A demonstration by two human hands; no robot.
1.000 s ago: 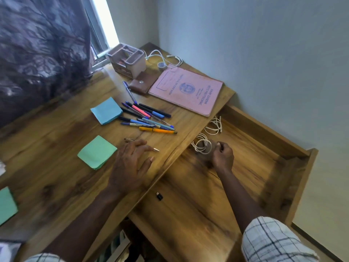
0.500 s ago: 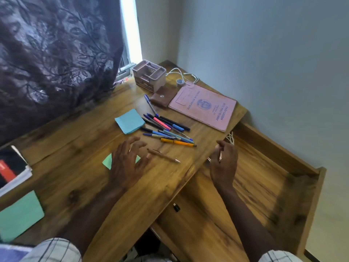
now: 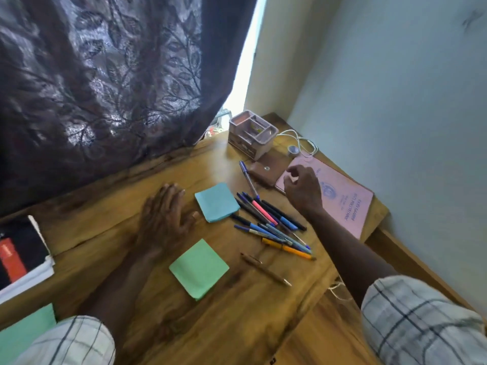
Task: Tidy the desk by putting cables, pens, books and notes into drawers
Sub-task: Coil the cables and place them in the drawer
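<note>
My left hand (image 3: 164,219) lies flat on the wooden desk (image 3: 110,233), fingers spread, beside a blue note pad (image 3: 217,202). A green note pad (image 3: 199,269) sits nearer me. My right hand (image 3: 303,189) hovers empty over the near corner of the pink book (image 3: 342,200), fingers loosely curled. Several pens (image 3: 271,223) lie in a heap between the hands, and a brown pen (image 3: 264,269) lies apart. A white cable (image 3: 300,139) curls at the far corner. Another white cable (image 3: 338,291) lies in the open drawer (image 3: 324,333), mostly hidden by my forearm.
A pink organiser box (image 3: 253,133), a brown pouch (image 3: 268,169) and a small tape roll (image 3: 293,150) stand at the back. A black and red book (image 3: 18,254) and a green sheet (image 3: 23,333) lie at the left. A dark curtain (image 3: 105,75) hangs behind.
My right hand has left the cable in the drawer and risen over the desk to the pink book. My left hand slid away from the green pad toward the back.
</note>
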